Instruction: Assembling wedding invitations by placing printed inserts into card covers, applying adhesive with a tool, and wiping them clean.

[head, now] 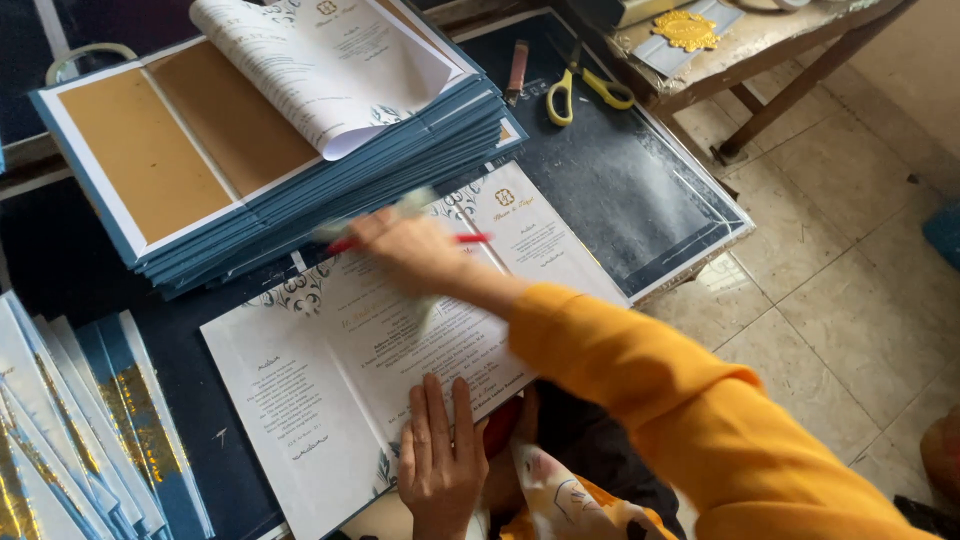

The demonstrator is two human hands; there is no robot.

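Observation:
A white printed card sheet (330, 370) with grey-blue ornaments lies open on the dark table. My left hand (440, 455) rests flat on its near edge, fingers together. Blurred with motion, my right hand (405, 245) reaches across the sheet in an orange sleeve and grips a thin red-handled tool (470, 238) together with something pale, close to the sheet's upper part. Just beyond it stands a tall stack of blue folders (300, 190) with brown-lined insides, and a white printed sheet (330, 60) curls over the top of the stack.
Yellow-handled scissors (580, 90) and a small brown tool (516, 70) lie on the dark mat at the back. More blue and gold cards (80, 430) fan out at the left. A wooden table (760, 50) with a gold ornament stands at the right over a tiled floor.

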